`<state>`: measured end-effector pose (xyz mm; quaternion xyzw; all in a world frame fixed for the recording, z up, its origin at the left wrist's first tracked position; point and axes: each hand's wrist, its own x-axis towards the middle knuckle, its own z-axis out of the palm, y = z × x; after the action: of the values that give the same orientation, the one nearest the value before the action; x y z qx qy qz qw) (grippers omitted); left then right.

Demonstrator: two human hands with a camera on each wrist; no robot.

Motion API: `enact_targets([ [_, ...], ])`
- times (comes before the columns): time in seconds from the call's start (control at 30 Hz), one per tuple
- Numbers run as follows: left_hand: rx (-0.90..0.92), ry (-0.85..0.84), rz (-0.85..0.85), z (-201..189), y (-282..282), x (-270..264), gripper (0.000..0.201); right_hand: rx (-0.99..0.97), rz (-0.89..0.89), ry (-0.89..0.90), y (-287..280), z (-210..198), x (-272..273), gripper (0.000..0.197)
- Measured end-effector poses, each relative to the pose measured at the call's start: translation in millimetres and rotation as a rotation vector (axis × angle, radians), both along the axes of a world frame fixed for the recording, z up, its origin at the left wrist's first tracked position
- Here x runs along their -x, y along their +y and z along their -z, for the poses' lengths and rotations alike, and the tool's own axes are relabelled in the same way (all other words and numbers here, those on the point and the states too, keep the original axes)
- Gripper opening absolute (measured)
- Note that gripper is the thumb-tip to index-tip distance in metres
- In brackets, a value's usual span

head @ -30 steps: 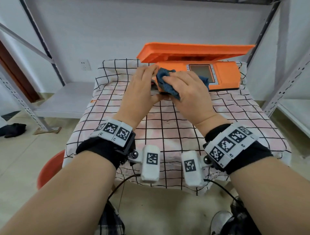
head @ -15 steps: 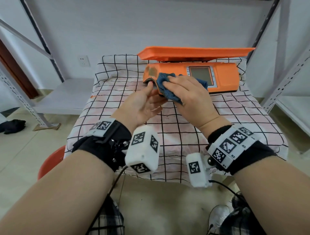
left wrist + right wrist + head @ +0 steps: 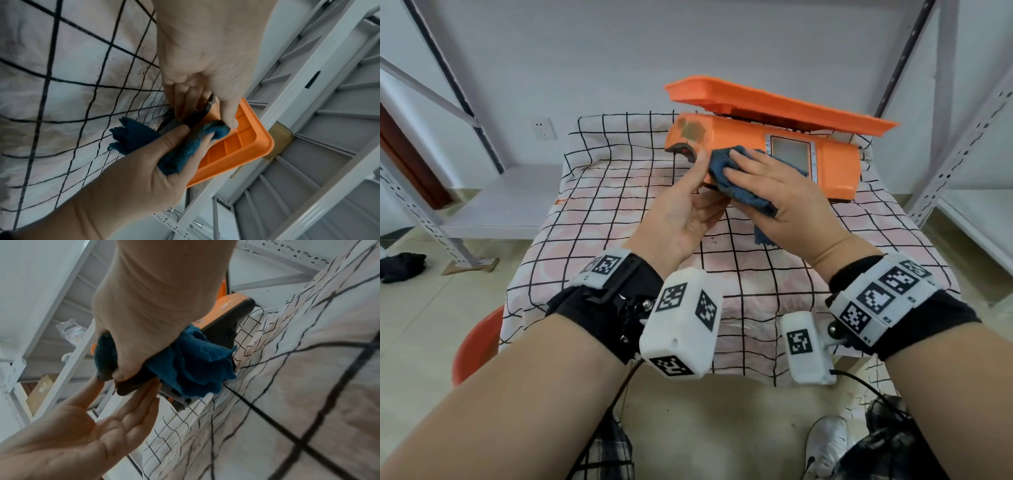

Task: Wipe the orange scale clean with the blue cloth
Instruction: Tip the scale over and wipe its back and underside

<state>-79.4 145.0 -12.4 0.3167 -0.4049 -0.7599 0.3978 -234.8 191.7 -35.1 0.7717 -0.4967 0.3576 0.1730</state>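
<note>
Scale [image 3: 835, 164] sits at the far side of the counter [image 3: 619, 219], on the checked cover, its orange platter [image 3: 774, 99] tilted above the body. We read the body as lifted at its near-left end: in the right wrist view the dark underside is off the cover there.

Right hand [image 3: 774, 192] — fingers bunched round the blue cloth [image 3: 722, 168], pressing it onto the front face of the scale just left of the display [image 3: 789, 152]. A loose tail of the cloth hangs below the palm.

Left hand [image 3: 685, 212] — palm up, fingers straight and together, tips under the scale's near-left corner; thumb against the front face beside the cloth. It grips nothing; we judge it is propping and steadying the body.

Progress, as we judge it: wiping is under way but not finished. A brown-grey smudge [image 3: 690, 130] shows on the top of the body at the left end, just above where the cloth now works, and it is uncovered. The right part of the front face looks clean orange. We cannot tell the state of the platter's upper surface from here — only its rim and ribbed underside show. Left to do: the smudged left end, likely the underside edge.
</note>
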Motion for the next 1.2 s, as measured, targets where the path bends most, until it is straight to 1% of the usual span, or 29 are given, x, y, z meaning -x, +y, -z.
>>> enact_targets([
  [0.1,0.067,-0.021,-0.006,-2,1,4,0.028,-0.009,0.000,-0.082,1,-3,1,0.040],
  [0.23,0.105,-0.047,-0.045,-4,-2,0,0.028,-0.042,0.006,-0.167,1,-5,-4,0.039],
  [0.3,0.118,-0.063,-0.056,-4,-2,-3,0.025,-0.066,0.012,-0.189,2,-4,-9,0.039],
  [0.37,0.123,-0.099,-0.081,-5,-3,-6,0.025,-0.082,0.009,-0.166,2,0,-15,0.041],
  [0.43,0.100,-0.193,-0.097,-3,-4,-12,0.035,-0.130,0.013,-0.093,2,8,-23,0.043],
  [0.57,-0.061,-0.422,-0.017,14,-8,-37,0.073,-0.375,0.040,0.104,3,20,-42,0.048],
  [0.63,-0.107,-0.526,0.003,21,-9,-46,0.090,-0.479,0.053,0.145,5,21,-49,0.048],
  [0.67,-0.109,-0.568,-0.005,23,-8,-49,0.094,-0.518,0.066,0.154,5,21,-52,0.048],
  [0.77,-0.037,-0.647,-0.110,23,-11,-58,0.086,-0.582,0.096,0.155,6,20,-57,0.045],
  [0.8,-0.016,-0.647,-0.143,22,-13,-63,0.082,-0.583,0.103,0.152,6,20,-58,0.044],
  [0.9,0.021,-0.523,-0.237,16,-19,-75,0.072,-0.586,0.109,0.120,8,20,-58,0.042],
  [0.93,0.094,-0.500,-0.272,13,-20,-77,0.066,-0.599,0.104,0.105,9,21,-57,0.042],
  [0.97,0.236,-0.537,-0.294,12,-22,-79,0.058,-0.610,0.095,0.089,11,22,-55,0.041],
  [1.0,0.450,-0.631,-0.293,11,-23,-81,0.052,-0.617,0.084,0.072,12,24,-53,0.040],
  [1.03,0.696,-0.748,-0.275,11,-24,-84,0.051,-0.622,0.076,0.058,14,24,-51,0.039],
  [1.07,0.927,-0.868,-0.248,13,-27,-85,0.053,-0.629,0.078,0.052,15,25,-49,0.037],
  [1.1,1.114,-0.971,-0.217,16,-31,-85,0.055,-0.633,0.090,0.061,16,25,-45,0.036],
  [1.13,1.243,-1.050,-0.192,18,-34,-83,0.052,-0.636,0.110,0.079,16,25,-41,0.034],
  [1.17,1.327,-1.098,-0.193,20,-38,-81,0.046,-0.641,0.136,0.096,17,25,-37,0.032],
  [1.2,1.385,-1.108,-0.219,20,-41,-78,0.038,-0.639,0.156,0.106,18,25,-33,0.031],
])
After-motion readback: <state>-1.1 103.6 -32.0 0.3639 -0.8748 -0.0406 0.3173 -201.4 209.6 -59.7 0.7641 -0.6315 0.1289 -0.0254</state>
